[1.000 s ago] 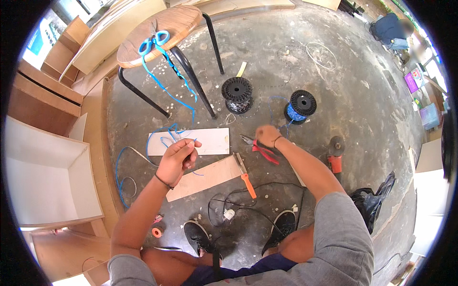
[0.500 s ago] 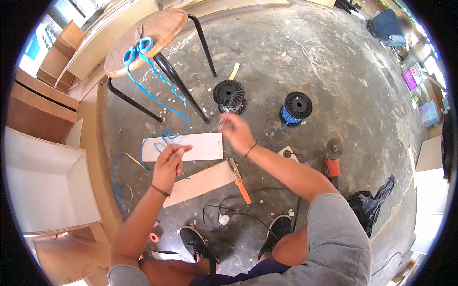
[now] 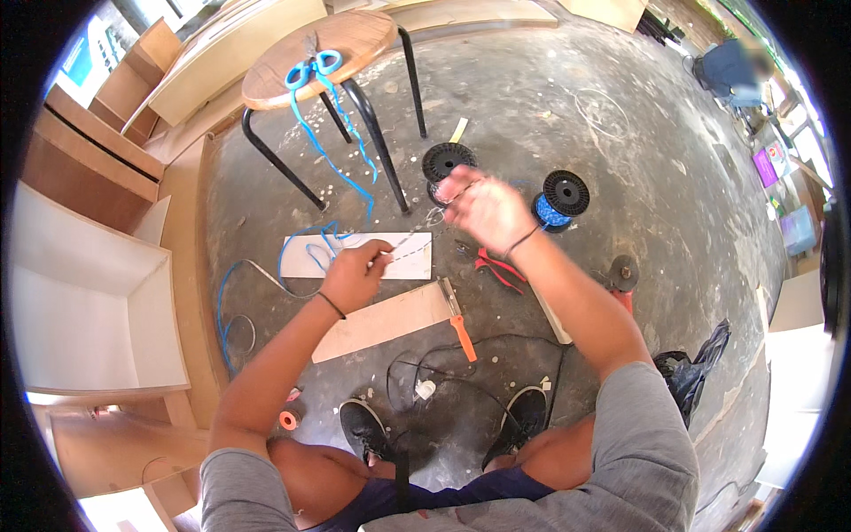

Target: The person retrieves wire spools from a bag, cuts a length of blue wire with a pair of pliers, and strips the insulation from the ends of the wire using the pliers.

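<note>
Speckled cord [image 3: 410, 238] passed above the far right corner of the white board [image 3: 413, 269], pinched by the left hand [image 3: 353, 277]. Right hand [image 3: 492, 213] blurred before the black spool [image 3: 442, 160] (grip could not be told). Red-handled pliers [image 3: 487, 262] lay on the floor [image 3: 505, 106]; blue-handled scissors [image 3: 311, 66] at the near edge of the stool [image 3: 364, 43].

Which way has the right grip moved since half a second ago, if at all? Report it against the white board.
Yes: the right grip has shifted rightward and up the picture, away from the white board's right end.
</note>
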The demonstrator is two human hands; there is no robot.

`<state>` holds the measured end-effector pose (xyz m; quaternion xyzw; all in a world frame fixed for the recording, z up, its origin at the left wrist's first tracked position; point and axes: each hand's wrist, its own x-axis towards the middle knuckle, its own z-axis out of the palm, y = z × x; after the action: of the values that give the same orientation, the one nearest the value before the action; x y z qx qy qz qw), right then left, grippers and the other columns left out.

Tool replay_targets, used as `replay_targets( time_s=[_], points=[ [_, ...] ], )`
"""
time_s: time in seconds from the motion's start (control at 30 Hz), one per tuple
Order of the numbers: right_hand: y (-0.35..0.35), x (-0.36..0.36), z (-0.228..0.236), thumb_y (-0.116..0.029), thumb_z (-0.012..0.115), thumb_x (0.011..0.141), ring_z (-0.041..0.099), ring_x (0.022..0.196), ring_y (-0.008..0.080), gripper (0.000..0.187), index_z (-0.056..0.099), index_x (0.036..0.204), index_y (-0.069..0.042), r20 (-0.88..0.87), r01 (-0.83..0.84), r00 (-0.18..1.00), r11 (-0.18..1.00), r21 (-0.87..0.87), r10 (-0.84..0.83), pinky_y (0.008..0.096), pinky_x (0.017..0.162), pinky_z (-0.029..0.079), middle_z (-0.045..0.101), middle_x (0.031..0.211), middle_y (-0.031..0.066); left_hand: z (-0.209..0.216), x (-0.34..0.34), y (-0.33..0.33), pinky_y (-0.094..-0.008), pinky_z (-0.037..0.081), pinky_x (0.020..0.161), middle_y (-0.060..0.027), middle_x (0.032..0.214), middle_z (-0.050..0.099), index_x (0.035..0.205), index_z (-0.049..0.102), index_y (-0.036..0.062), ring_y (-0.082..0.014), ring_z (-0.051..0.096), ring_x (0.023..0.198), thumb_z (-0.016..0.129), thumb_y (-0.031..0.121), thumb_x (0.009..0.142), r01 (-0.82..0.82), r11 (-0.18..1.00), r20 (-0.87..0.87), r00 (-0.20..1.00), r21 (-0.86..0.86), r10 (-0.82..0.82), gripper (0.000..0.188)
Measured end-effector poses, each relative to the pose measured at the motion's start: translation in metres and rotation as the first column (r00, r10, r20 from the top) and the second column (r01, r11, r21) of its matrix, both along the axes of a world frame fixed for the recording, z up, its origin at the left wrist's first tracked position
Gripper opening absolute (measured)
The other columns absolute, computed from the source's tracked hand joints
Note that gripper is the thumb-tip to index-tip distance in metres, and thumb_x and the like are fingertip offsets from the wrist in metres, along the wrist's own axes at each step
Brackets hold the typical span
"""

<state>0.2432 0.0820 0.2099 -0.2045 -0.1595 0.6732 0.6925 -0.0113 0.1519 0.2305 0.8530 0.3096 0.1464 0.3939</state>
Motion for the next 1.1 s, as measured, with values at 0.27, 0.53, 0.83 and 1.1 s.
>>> replay_targets(
  time_s=[0.27,0.53,0.83,1.1],
  points=[
    [0.009,0.065,0.031,-0.025,0.046,0.091,0.053,0.076,0.0187,0.016,0.051,0.088,-0.010,0.240,0.492,0.857,0.862,-0.120,-0.456,0.0355,0.070,0.042,0.052,0.075,0.0022,-0.040,-0.080,0.058,-0.0403,0.046,0.062,-0.0152,0.072,0.062,0.092,0.059,0.0066,-0.0325,0.061,0.069,0.051,0.017,0.086,-0.168,0.910,-0.153,0.959,0.380,0.241,0.014],
    [0.009,0.044,0.053,-0.020,0.057,0.086,0.056,0.076,0.0153,0.010,0.055,0.090,-0.011,0.384,0.611,0.758,0.780,-0.135,-0.528,0.0326,0.066,0.045,0.056,0.077,0.0006,-0.090,-0.125,0.103,-0.0452,0.047,0.067,-0.0188,0.079,0.063,0.094,0.057,0.0074,-0.0378,0.060,0.077,0.050,0.016,0.084,-0.430,0.779,-0.056,0.860,0.456,0.507,0.014],
    [0.015,-0.084,0.014,-0.018,0.056,0.086,0.050,0.058,0.0063,0.014,0.059,0.085,-0.004,0.905,0.045,0.425,0.998,-0.036,0.013,0.0243,0.051,0.041,0.053,0.063,0.0000,0.010,-0.041,0.070,-0.0297,0.046,0.071,-0.0061,0.097,0.062,0.097,0.054,0.0063,-0.0176,0.057,0.084,0.048,0.020,0.091,-0.238,0.598,0.187,0.807,-0.765,0.560,0.017],
    [0.004,-0.142,0.026,-0.015,0.054,0.083,0.056,0.061,0.0325,0.015,0.056,0.082,0.000,0.984,-0.204,0.100,0.965,0.164,-0.146,0.0381,0.057,0.042,0.056,0.068,0.0195,0.043,-0.013,0.040,-0.0346,0.049,0.080,-0.0097,0.096,0.061,0.097,0.051,0.0054,-0.0196,0.060,0.080,0.042,0.015,0.093,0.144,0.397,0.359,0.759,-0.906,0.543,0.014]
  ],
)
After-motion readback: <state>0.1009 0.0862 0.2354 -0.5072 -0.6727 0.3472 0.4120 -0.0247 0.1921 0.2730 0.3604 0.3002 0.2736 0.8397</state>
